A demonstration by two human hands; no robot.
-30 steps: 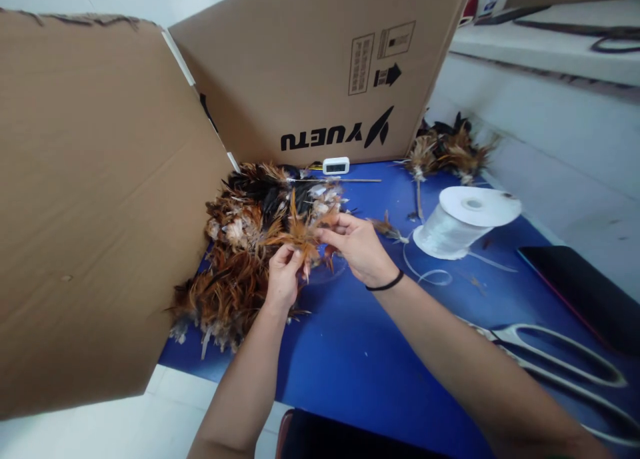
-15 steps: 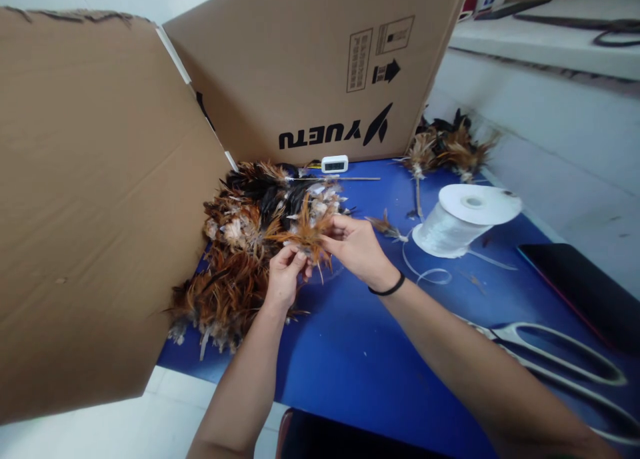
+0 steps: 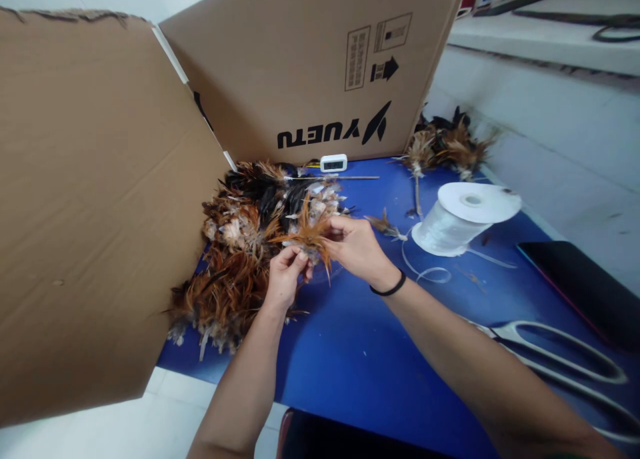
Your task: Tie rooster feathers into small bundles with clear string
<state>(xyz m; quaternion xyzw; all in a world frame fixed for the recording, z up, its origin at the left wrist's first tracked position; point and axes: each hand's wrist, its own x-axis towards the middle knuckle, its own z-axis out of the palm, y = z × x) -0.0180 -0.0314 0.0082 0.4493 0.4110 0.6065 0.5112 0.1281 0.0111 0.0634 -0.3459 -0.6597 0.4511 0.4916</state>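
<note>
My left hand (image 3: 286, 272) pinches the lower end of a small bunch of orange-brown feathers (image 3: 309, 234). Fingers of my right hand (image 3: 359, 247) are closed at the bunch's right side; the fingertips are partly hidden by feathers. Behind and left of both hands spreads a large heap of brown, black and pale feathers (image 3: 225, 272). A thin stick (image 3: 345, 177) lies across the back of the heap. To the right of my right hand, a small feather tuft (image 3: 384, 224) rests near a white spool of clear ribbon (image 3: 445, 229), whose loose end curls on the table.
Large cardboard panels (image 3: 310, 66) stand behind and to the left. A small white digital display (image 3: 333, 162) sits at the back of the blue table (image 3: 350, 366). More feather bundles (image 3: 450, 146) lie back right. Scissors (image 3: 555, 352) and a black phone-like slab (image 3: 585, 286) lie at right.
The feathers in the bunch have shifted slightly, some now bending down over the fingers of my right hand. Both hands stay in nearly the same place.
</note>
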